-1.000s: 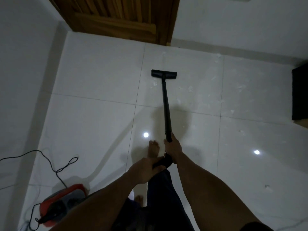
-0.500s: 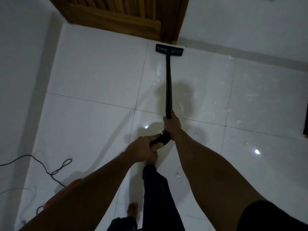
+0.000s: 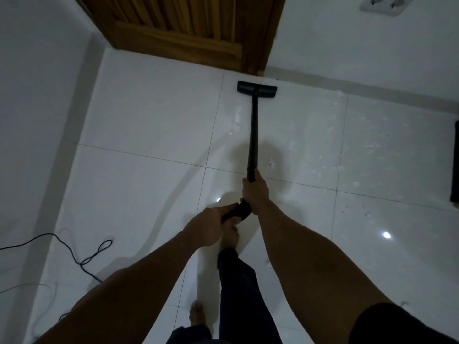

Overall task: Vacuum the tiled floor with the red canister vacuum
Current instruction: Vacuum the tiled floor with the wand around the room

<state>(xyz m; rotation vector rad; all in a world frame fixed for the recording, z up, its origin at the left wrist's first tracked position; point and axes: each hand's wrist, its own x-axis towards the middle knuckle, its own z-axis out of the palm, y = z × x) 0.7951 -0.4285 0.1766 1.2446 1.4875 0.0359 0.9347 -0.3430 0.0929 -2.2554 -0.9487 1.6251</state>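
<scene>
A black vacuum wand [image 3: 253, 135] runs away from me to its flat floor head [image 3: 257, 89], which lies on the white tiled floor [image 3: 149, 125] close to the wooden door [image 3: 183, 28]. My right hand [image 3: 255, 192] grips the wand's lower end. My left hand [image 3: 211, 227] grips the curved black handle [image 3: 237, 211] just behind it. White scraps of debris [image 3: 347, 155] lie scattered over the tiles to the right of the wand. The red canister is out of view.
A black power cord [image 3: 82, 254] loops over the floor at the lower left. White walls close the left and far sides, with a double socket [image 3: 383, 4] at top right. A dark object [image 3: 455, 165] sits at the right edge. My bare feet [image 3: 229, 238] stand under the handle.
The floor head went forward from mid-floor to near the door, then came back slightly. I stepped forward, and the red canister slipped out of view at the lower left.
</scene>
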